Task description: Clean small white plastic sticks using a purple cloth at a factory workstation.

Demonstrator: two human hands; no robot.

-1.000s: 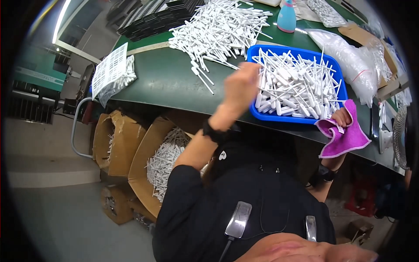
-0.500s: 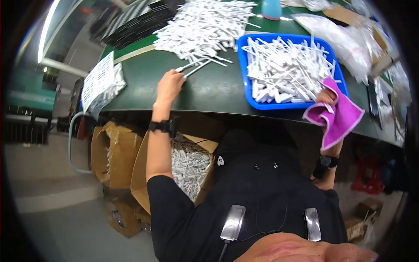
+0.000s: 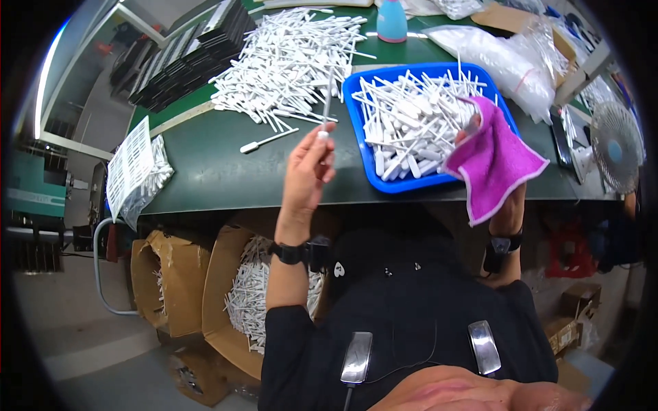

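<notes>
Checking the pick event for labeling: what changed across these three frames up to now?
The left hand went from the blue tray a second ago to the loose sticks on the green table, and has now lifted one white stick, holding it upright. The right hand kept the pink cloth, now raised over the tray's corner. The pile and cardboard boxes stayed put.
</notes>
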